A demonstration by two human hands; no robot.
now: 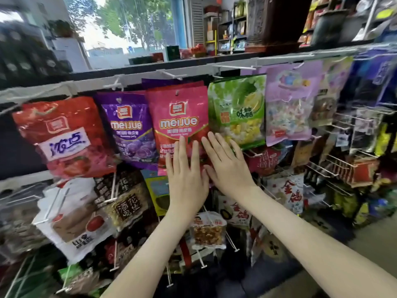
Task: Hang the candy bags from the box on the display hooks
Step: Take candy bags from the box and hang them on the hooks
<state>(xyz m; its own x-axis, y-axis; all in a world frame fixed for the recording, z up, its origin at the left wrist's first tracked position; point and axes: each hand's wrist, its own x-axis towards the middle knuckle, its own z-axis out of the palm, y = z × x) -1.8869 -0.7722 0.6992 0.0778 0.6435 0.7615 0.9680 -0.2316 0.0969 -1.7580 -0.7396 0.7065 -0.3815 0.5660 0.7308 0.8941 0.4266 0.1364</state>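
A: Which step is judged to be in hand?

B: The settling of a bag already hung. The pink candy bag [178, 119] is seen on a display hook [170, 74] at the top rail of the rack [86, 83], between the purple bag [131, 130] and the green bag [236, 110]. Its lower half is touched by the left hand [187, 177] and the right hand [227, 166].

A: How are the fingers held?

B: They are kept straight and close together, laid flat on the bag's front. Nothing is gripped by either hand.

A: What is called for next?

B: Probably the hands are to be drawn off gently, so that the bag is not set swinging. Another bag is then to be fetched from the box, which is not seen here.
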